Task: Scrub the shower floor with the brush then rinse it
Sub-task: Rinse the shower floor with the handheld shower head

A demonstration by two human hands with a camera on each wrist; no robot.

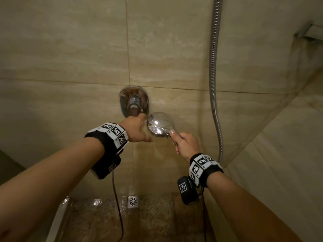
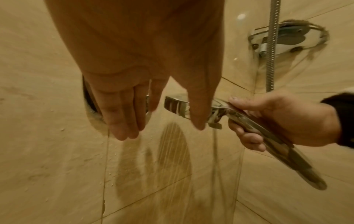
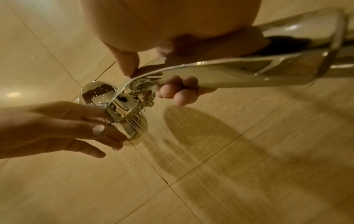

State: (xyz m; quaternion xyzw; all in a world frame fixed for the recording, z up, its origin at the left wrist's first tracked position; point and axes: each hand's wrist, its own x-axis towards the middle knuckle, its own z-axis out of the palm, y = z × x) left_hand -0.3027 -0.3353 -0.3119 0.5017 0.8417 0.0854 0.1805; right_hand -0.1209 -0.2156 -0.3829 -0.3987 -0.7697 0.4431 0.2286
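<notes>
My right hand (image 1: 183,144) grips the handle of a chrome hand shower (image 1: 159,124), and its head points down and to the left. Thin streams of water (image 3: 153,145) spray from it onto the beige wall tiles. My left hand (image 1: 138,127) reaches to the round chrome mixer valve (image 1: 133,103) on the wall. In the left wrist view its fingers (image 2: 122,115) lie straight over the valve (image 2: 89,100). From the right wrist, those fingers (image 3: 86,121) touch the valve lever (image 3: 118,112). The speckled shower floor (image 1: 153,220) below looks wet. No brush is in view.
A ribbed metal hose (image 1: 213,67) hangs down the wall right of the valve, from a wall fitting (image 2: 287,36). A square drain (image 1: 133,201) sits where floor meets wall. A metal shelf bracket (image 1: 307,32) juts out at the upper right. Wrist-camera cables dangle below both forearms.
</notes>
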